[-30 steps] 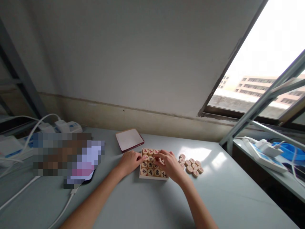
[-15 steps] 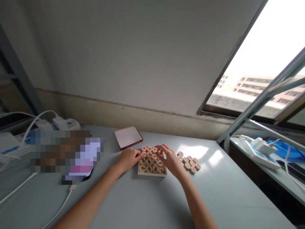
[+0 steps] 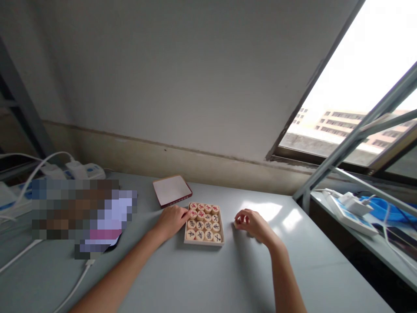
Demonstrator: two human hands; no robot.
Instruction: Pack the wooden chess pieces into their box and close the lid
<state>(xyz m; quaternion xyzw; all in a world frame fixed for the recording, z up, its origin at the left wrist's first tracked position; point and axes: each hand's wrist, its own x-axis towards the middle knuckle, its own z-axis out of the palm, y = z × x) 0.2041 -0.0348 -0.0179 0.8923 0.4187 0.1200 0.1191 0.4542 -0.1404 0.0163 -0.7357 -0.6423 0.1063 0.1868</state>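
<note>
A shallow open box (image 3: 205, 244) holds rows of round wooden Chinese chess pieces (image 3: 208, 225), with red characters at the back and black ones in front. My left hand (image 3: 170, 221) is closed at the box's left side, its thumb at the rim by a red piece. To the right of the box, my right hand (image 3: 256, 225) is over the table, fingers pinched on a chess piece (image 3: 236, 224). Most of the loose pieces are hidden under that hand; only bits of them show below the palm.
Behind the box lies its upturned lid (image 3: 172, 189), dark red outside and white inside. A phone (image 3: 110, 221), partly pixelated, lies at the left with a white cable (image 3: 78, 282). Power strips stand at both sides. A metal bed frame (image 3: 339, 150) rises at the right.
My right hand has gone from the box's right side to the loose pieces and pinches one there. My left hand stays at the box. The view has shifted slightly.
</note>
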